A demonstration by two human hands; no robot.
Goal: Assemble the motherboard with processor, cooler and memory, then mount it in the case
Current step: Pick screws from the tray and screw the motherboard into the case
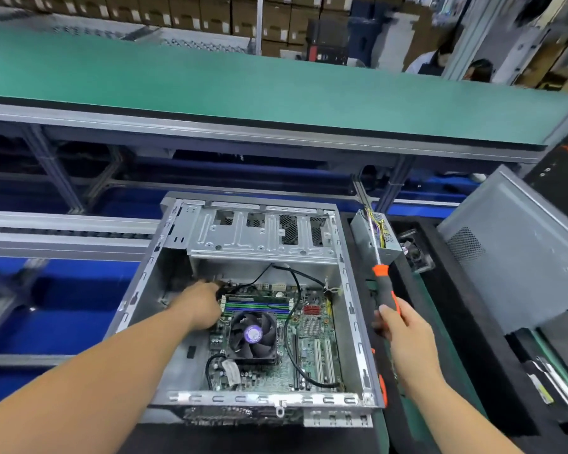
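The green motherboard (312,352) lies inside the open silver case (151,276). A black cooler fan (253,335) with a purple hub sits on it, and memory sticks (258,306) fill the slots just behind the fan. My left hand (200,306) reaches into the case at the board's far left corner; its fingertips are hidden behind the hand. My right hand (404,332) grips an orange and black screwdriver (386,290) to the right of the case, shaft pointing up and away.
A grey power supply (374,237) with coloured wires stands right of the case. A grey case panel (518,250) leans at far right over a black foam tray (473,339). A green conveyor belt (243,80) runs across behind. Black cables loop over the board.
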